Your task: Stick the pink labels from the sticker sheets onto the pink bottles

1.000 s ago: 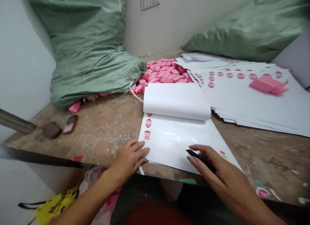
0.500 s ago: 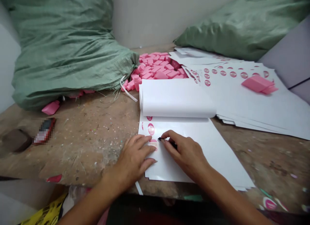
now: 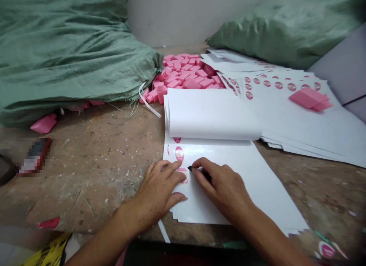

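A stack of white sticker sheets (image 3: 228,205) lies in front of me, its upper pages folded back into a roll (image 3: 214,117). Pink oval stickers (image 3: 179,153) run down the left side of the top sheet. My left hand (image 3: 161,182) rests on that edge with fingers spread, partly covering one sticker. My right hand (image 3: 220,182) pinches a slim black pointed tool (image 3: 190,168), its tip at the right side of the covered sticker. Most of the tool is hidden in the hand, so its kind cannot be told.
Many small pink bottles (image 3: 183,73) are heaped behind the sheets, beside a green sack (image 3: 71,60). More sticker sheets (image 3: 309,124) lie to the right, with a pink bottle (image 3: 310,99) on top. A blurred-out red-edged object (image 3: 36,155) lies at left on the worn table (image 3: 94,163).
My view has shifted slightly, so the surroundings sit a little differently. Both hands keep nearly the same place on the sheet, and the tool tip stays by the same sticker.
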`<state>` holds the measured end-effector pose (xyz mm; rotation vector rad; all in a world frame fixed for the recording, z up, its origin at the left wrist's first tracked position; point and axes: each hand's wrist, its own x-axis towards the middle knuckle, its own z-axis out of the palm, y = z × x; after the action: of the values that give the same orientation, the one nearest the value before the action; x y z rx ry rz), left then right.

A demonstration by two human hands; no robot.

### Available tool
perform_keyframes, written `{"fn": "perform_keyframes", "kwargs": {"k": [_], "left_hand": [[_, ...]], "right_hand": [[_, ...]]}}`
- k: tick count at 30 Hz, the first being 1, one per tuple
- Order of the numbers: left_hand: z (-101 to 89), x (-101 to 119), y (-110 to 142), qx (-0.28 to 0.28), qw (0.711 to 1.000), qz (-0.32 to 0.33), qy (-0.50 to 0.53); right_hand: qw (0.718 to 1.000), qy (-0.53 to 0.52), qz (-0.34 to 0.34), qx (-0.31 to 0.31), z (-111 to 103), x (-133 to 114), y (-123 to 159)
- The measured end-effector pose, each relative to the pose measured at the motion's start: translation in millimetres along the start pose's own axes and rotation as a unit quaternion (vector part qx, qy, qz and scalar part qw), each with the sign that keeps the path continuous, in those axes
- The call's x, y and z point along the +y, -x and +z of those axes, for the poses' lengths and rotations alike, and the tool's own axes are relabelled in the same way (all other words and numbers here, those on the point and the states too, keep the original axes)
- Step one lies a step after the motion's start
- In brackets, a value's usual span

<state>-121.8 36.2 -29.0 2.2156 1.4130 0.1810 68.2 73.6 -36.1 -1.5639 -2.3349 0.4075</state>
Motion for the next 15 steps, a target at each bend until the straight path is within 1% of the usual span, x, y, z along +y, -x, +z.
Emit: {"fn": "perform_keyframes", "kwargs": {"k": [3,5,7,9,11,13,15], "left_hand": [[0.7,0.1,-0.7,0.003,1.000,0.003,-0.004],[1.1,0.1,-1.2,0.008,1.000,0.005,-0.004],[1.7,-0.2,-1.5,0.010,1.000,0.002,0.003],[2.8,-1.3,-1.2,0.015,1.000,-0.003,0.020],[4.7,-3.2,-0.3,0.026,0.998,-0.009,0.048],[7.4,-6.0,1.1,0.049,0.995,-0.013,0.083],[10.1,-9.0,2.4,0.074,0.990,-0.016,0.120]], "right_hand": [[1.000,0.026,0.007,-0.007,0.7,-3.6,-1.7],[0.999,0.023,0.026,-0.023,0.3,-3.9,-3.4],[0.998,-0.021,0.045,-0.048,-1.4,-1.8,-4.9],[0.992,-0.090,0.051,-0.071,-4.1,1.6,-5.3],[0.986,-0.138,0.059,-0.075,-5.9,4.4,-4.2],[0.986,-0.134,0.072,-0.061,-5.7,5.2,-1.9],[0.992,-0.085,0.077,-0.054,-3.8,3.7,1.3]]}}
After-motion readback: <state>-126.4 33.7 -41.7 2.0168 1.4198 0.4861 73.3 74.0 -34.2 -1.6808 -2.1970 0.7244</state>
